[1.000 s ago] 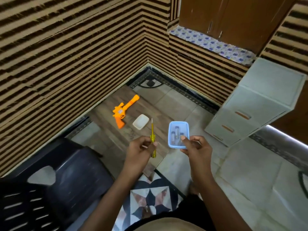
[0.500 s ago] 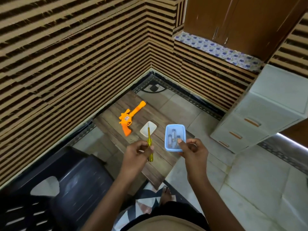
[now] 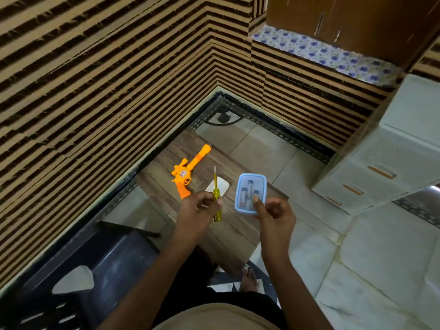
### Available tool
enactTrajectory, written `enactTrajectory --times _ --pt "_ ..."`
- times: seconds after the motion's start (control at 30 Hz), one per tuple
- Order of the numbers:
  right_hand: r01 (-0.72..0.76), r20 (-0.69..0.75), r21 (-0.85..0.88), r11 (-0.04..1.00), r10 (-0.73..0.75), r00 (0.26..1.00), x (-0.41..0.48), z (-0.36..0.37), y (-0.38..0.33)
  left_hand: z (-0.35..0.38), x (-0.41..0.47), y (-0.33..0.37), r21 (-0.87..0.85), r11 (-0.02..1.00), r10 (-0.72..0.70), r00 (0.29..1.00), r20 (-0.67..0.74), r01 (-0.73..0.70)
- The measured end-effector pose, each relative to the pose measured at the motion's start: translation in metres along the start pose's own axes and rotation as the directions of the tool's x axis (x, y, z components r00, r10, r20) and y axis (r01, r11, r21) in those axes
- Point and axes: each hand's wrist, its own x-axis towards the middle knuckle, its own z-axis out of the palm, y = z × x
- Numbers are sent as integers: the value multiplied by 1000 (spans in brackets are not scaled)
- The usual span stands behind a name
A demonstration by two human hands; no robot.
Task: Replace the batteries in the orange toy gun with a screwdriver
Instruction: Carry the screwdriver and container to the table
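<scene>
The orange toy gun (image 3: pixel 188 171) lies on a low wooden board (image 3: pixel 228 225) on the floor, barrel pointing away toward the corner. My left hand (image 3: pixel 197 211) pinches a yellow screwdriver (image 3: pixel 216 196) upright, tip up, above the board. My right hand (image 3: pixel 273 216) holds a small blue-rimmed clear box (image 3: pixel 250 192) with several batteries inside, thumb on its near edge. A small white dish (image 3: pixel 217 188) sits on the board, partly hidden behind the screwdriver and my left hand.
Striped tiled walls meet in a corner beyond the board. A white plastic drawer unit (image 3: pixel 381 167) stands at the right. A dark plastic chair (image 3: pixel 78 270) is at the lower left. A bare foot (image 3: pixel 248 277) stands on the tiled floor near the board.
The view has shifted nearer the board. Both hands keep the same grips on the screwdriver and the battery box, carried slightly forward toward the gun.
</scene>
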Motion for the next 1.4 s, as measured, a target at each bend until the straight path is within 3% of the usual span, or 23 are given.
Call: enactTrajectory --times 0.13,0.37,0.67,0.93,1.17,1.4 --pt "17 -69 38 999 -14 998 18 24 0 2 42 5 -21 999 25 1000 -1 -25" --pt "-51 -256 49 998 62 965 48 89 -1 -28 145 0 57 998 -6 977 212 -6" --pt "-124 -508 162 979 191 840 55 194 18 -84 270 -24 129 990 -109 883 457 55" --pt "-162 -599 226 961 268 754 54 230 47 -78 322 -46 278 956 -104 784 612 -91" --pt "-194 -574 176 965 260 776 92 215 126 -45 365 -103 408 907 -167 796 581 -107" --pt "-210 -620 159 965 263 739 146 198 267 6 423 -210 543 824 -186 828 529 -162"
